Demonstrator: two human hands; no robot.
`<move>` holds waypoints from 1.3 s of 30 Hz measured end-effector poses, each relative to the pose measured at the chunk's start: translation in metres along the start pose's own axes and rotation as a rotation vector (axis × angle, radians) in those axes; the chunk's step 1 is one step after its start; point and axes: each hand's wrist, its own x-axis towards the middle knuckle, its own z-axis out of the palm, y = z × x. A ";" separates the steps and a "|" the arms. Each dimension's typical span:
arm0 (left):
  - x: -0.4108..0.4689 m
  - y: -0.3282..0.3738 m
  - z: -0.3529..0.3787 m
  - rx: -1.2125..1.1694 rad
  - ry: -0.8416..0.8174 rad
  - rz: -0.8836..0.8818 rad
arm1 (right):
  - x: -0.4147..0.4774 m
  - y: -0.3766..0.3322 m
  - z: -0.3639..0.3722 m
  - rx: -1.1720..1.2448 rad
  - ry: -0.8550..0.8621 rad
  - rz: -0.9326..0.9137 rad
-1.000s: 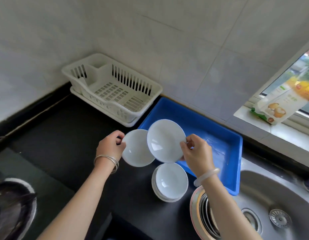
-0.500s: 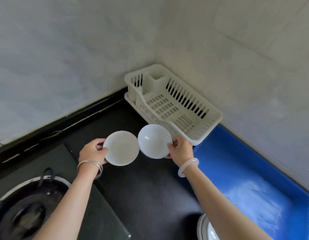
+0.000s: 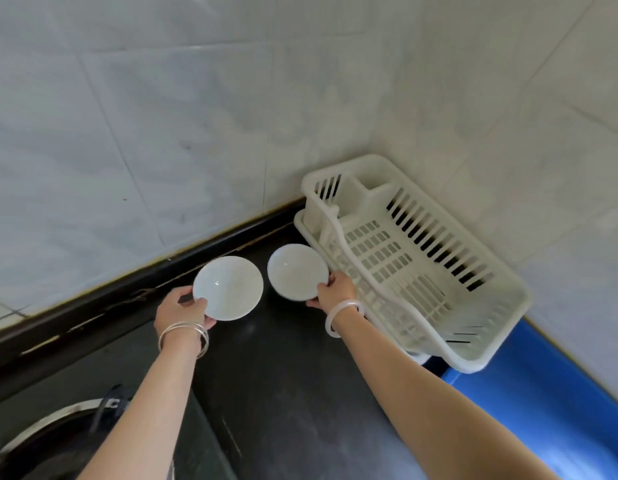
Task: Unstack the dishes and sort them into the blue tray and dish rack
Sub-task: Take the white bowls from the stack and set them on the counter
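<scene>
My left hand (image 3: 182, 310) pinches the rim of a small white dish (image 3: 228, 287) above the black counter. My right hand (image 3: 333, 289) grips the edge of a second white dish (image 3: 297, 271), just left of the white dish rack (image 3: 418, 258). The rack stands in the corner against the tiled wall and holds nothing. A strip of the blue tray (image 3: 557, 410) shows at the lower right, past the rack. The stack of remaining dishes is out of view.
A black counter (image 3: 293, 382) runs under both arms. A stove burner with a dark pan (image 3: 51, 441) sits at the lower left. Tiled walls close in behind the rack and along the left.
The view has swung left: rack and tray shifted right, the dish stack and sink left the frame. Both hands carried their dishes toward the rack's left side, now farther apart.
</scene>
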 end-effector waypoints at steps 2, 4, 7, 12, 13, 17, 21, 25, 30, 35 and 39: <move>0.006 0.001 0.005 -0.021 0.023 -0.014 | 0.011 -0.001 0.009 0.022 0.009 0.029; 0.009 -0.001 0.009 -0.036 0.031 -0.026 | 0.019 -0.002 0.017 0.036 0.010 0.039; 0.013 -0.004 0.014 -0.058 0.035 -0.038 | 0.025 -0.004 0.024 0.077 0.029 0.040; 0.018 -0.006 0.018 -0.127 0.035 -0.057 | 0.028 -0.006 0.033 0.195 0.044 0.047; 0.018 -0.007 0.019 -0.148 0.032 -0.063 | 0.030 -0.006 0.034 0.212 0.042 0.056; 0.017 -0.010 0.020 -0.235 -0.003 -0.099 | 0.035 0.002 0.030 0.312 -0.013 0.122; 0.013 -0.013 0.020 -0.379 -0.072 -0.188 | 0.034 0.009 0.031 0.525 -0.067 0.114; 0.011 -0.014 0.023 -0.444 -0.045 -0.179 | 0.031 0.006 0.037 0.664 -0.087 0.118; 0.009 -0.011 0.029 -0.522 0.002 -0.165 | 0.035 -0.008 0.048 0.651 -0.092 0.132; 0.009 -0.010 0.032 -0.586 0.048 -0.157 | 0.039 -0.017 0.057 0.655 -0.096 0.144; 0.009 -0.012 0.033 -0.590 0.080 -0.156 | 0.041 -0.019 0.063 0.660 -0.092 0.140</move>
